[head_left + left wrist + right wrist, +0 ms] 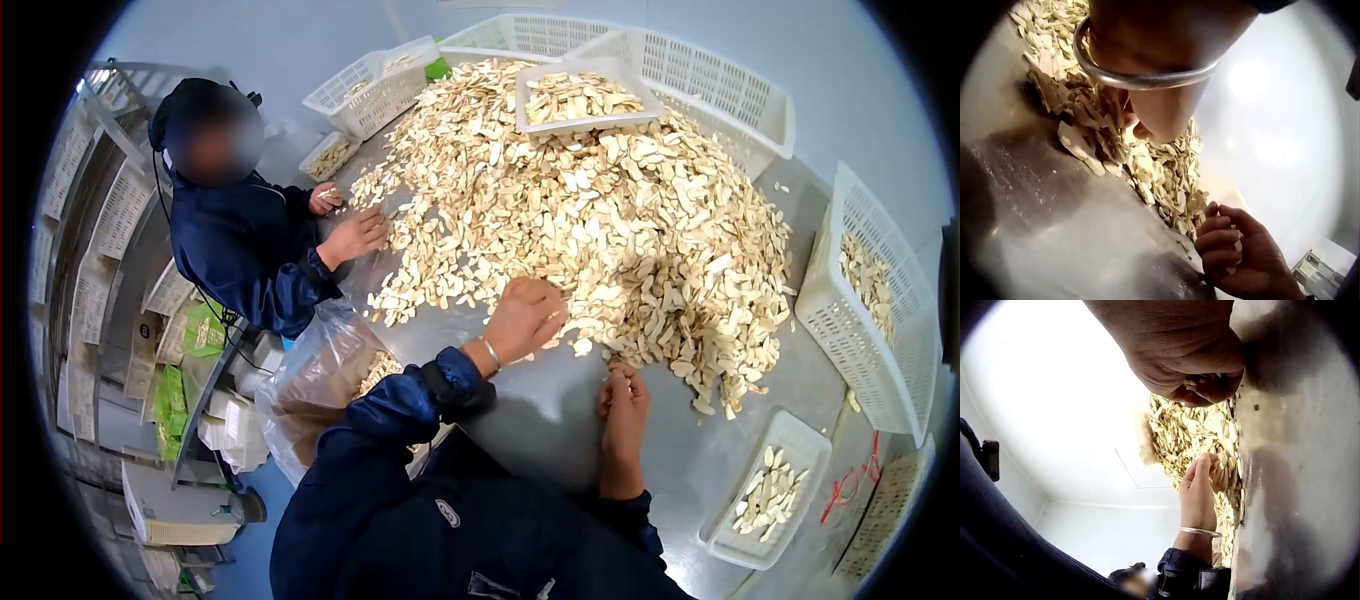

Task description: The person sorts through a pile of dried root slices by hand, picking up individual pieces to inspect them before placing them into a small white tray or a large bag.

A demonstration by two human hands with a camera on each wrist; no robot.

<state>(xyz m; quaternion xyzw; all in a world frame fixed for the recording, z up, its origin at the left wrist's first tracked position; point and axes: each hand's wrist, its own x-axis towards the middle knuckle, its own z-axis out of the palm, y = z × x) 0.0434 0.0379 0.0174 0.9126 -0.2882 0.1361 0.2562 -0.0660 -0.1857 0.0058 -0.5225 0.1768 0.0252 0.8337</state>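
A large heap of pale dried slices (600,200) covers much of the metal table (530,400). My left hand (527,318), with a silver bracelet at the wrist, is at the heap's near edge, fingers bent down at the slices; whether they grip one is hidden. In the right wrist view the left hand (1200,494) touches the heap from the side. My right hand (625,405) is just below the heap's front edge. Its fingers are curled in the left wrist view, where the right hand (1244,256) holds a pale slice (1237,247) partly hidden by the fingers.
A clear tray (645,108) of slices sits on the heap. White baskets (700,80) line the back; another basket (850,310) stands right, near a small tray (720,535). At left, a person (240,220) handles slices beside a plastic bag (310,390) and racks (100,260).
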